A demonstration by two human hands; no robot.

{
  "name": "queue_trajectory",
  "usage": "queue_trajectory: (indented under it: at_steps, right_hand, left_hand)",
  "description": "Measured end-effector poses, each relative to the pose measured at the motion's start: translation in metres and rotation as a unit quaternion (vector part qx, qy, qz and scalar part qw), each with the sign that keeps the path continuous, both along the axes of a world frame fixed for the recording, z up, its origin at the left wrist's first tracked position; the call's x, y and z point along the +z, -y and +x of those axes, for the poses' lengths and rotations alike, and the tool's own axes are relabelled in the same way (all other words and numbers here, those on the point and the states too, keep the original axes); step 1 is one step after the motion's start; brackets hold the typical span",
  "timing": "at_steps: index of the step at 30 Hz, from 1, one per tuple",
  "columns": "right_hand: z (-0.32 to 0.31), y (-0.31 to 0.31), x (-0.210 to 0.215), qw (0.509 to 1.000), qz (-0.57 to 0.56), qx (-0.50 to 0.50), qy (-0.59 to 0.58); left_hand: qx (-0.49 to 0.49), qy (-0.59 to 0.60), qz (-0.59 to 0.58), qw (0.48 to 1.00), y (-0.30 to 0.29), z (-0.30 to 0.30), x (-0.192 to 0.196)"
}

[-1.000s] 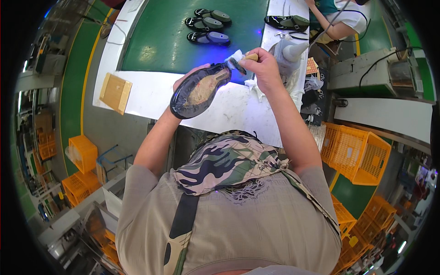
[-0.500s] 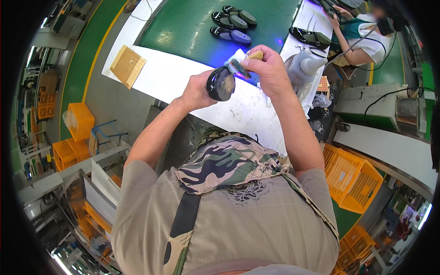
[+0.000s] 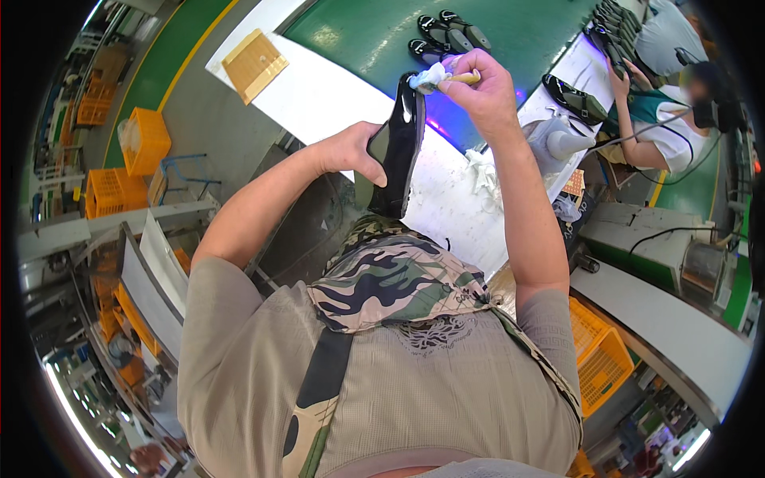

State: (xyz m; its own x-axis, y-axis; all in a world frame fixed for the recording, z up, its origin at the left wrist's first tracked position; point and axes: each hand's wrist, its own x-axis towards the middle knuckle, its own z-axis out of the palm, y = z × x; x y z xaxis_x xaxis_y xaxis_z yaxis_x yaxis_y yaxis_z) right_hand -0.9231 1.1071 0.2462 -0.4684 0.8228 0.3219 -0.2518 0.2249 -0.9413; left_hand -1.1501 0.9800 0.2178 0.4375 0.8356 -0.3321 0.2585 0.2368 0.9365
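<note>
A glossy black shoe (image 3: 405,131) is gripped in my left hand (image 3: 353,151), the thumb across its heel end and the other fingers hidden behind it. The shoe stands lengthwise over the table's near edge, its toe pointing away from me. In my right hand (image 3: 488,89), pinched between thumb and fingers, is a tan stick-like piece (image 3: 466,78). A wad of white cloth (image 3: 430,78) shows at its left end and meets the shoe's toe. Just beyond, several black shoes (image 3: 446,32) lie on the green surface.
A white plastic bottle (image 3: 550,139) and crumpled white cloth (image 3: 482,171) are right of the shoe. Farther right lie black shoes (image 3: 574,99), near a co-worker's hands (image 3: 625,76) on another shoe. A cardboard piece (image 3: 253,65) lies at the left; yellow crates (image 3: 602,358) stand around.
My left hand has turned the shoe from end-on to lengthwise, its toe away from me. My right hand has brought the cloth onto the toe. The whole view has shifted somewhat.
</note>
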Motion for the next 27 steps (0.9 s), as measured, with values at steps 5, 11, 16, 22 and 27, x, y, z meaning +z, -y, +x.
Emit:
queue_trajectory:
  at_steps: [5, 11, 16, 22, 27]
  right_hand:
    - [-0.016, 0.022, -0.011, 0.998, 0.001, 0.061, 0.021]
    - [-0.034, 0.044, -0.038, 0.982, -0.024, 0.173, 0.066]
    - [-0.049, 0.064, -0.049, 0.968, -0.052, 0.223, 0.101]
    - [-0.072, 0.075, -0.042, 0.947, -0.036, 0.285, 0.146]
    - [-0.099, 0.085, -0.058, 0.963, -0.097, 0.237, 0.089]
  left_hand:
    - [0.089, 0.149, -0.086, 0.981, 0.025, -0.009, -0.014]
    - [0.186, 0.227, -0.133, 0.947, 0.054, -0.021, -0.025]
    - [0.263, 0.292, -0.117, 0.912, 0.074, -0.04, -0.025]
    - [0.329, 0.302, -0.077, 0.891, 0.102, -0.075, -0.035]
    - [0.403, 0.343, 0.0, 0.849, 0.128, -0.098, -0.031]
